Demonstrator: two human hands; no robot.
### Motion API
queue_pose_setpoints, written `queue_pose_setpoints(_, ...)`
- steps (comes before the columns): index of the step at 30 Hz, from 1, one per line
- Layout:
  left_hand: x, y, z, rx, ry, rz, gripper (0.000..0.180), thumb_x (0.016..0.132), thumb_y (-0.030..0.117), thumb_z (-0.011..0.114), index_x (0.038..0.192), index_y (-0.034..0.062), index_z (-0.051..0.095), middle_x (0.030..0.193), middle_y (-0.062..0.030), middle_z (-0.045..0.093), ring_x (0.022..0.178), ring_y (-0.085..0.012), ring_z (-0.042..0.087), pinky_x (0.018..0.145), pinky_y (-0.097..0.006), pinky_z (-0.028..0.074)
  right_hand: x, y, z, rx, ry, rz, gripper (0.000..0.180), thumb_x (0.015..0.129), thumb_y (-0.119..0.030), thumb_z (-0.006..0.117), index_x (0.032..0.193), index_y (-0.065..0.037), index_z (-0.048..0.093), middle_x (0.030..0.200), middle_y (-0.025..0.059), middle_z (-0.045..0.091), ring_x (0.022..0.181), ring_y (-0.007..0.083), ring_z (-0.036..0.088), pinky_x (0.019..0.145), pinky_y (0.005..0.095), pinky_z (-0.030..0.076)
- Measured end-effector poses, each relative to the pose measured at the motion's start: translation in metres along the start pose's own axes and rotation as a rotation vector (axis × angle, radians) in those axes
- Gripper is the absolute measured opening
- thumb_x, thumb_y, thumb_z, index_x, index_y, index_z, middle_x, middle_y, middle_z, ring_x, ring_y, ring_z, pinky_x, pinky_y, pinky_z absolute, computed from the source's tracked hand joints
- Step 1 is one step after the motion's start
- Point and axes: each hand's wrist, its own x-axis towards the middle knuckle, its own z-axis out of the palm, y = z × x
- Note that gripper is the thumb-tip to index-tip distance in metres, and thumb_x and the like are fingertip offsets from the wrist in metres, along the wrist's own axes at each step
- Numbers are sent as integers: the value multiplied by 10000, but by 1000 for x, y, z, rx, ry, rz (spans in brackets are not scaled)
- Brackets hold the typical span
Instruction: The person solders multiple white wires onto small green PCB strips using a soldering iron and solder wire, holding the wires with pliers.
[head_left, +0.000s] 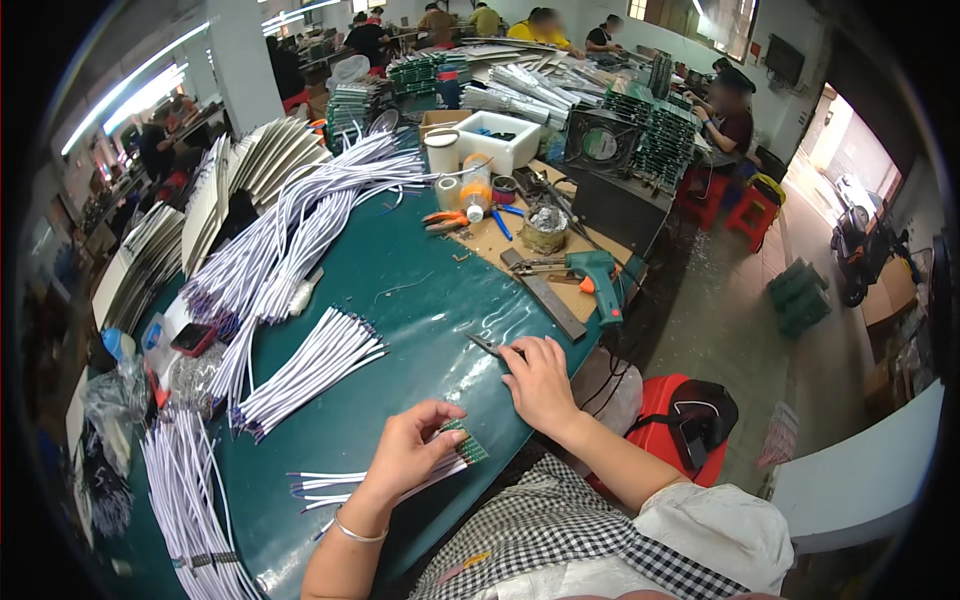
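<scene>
Near the table's front edge, my left hand (412, 448) is closed on a small green circuit board (474, 447), thumb and fingers pinching it. Several white wires (335, 479) run from the board under my hand to the left, with bluish ends. My right hand (543, 386) rests just beyond the board, its fingers closed around dark pointed tweezers (482, 344) whose tip points away to the left. A loose fan of cut white wires (310, 372) lies left of my hands on the green table mat (420, 290).
Bigger white wire bundles (300, 215) lie further back, another (190, 500) at near left. A green glue gun (597, 280) sits beside a metal bar (548, 300) at the right edge. Pliers (445, 219), a solder tin (545, 228) and a white foam box (497, 140) stand behind.
</scene>
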Motion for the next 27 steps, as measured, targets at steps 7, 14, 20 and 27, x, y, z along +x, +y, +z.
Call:
queue_pose_setpoints(7,2,10,12,134,129,-6,237,878,-30,713,1101,2,638,941,7,621,813,-48,587,710,-207,493,-10,-40,-37,994,-388,182,155,925,-138,675,1027,-31,630,934,70,640,890,186,635,776,316,499)
queue_pose_setpoints(14,4,-14,0,-134,24,-101,141,883,-30,713,993,-2,629,888,-2,634,802,-59,602,701,-208,496,-14,-49,-22,1164,-441,307,173,939,-159,693,1016,-15,637,811,36,643,737,93,592,665,262,499)
queue_pose_setpoints(20,5,3,-6,-59,15,-183,75,886,-19,715,879,-5,641,831,-11,666,741,-59,594,678,-212,491,-16,-49,-18,1219,-439,316,137,953,-115,670,1020,2,643,846,26,646,775,71,579,698,251,499)
queue_pose_setpoints(27,0,4,-10,-8,4,-137,59,893,-1,714,919,-26,668,805,-11,673,729,-57,591,667,-213,492,-18,-55,-17,1246,-455,381,141,957,-99,657,1040,15,653,854,19,644,777,56,562,688,237,482)
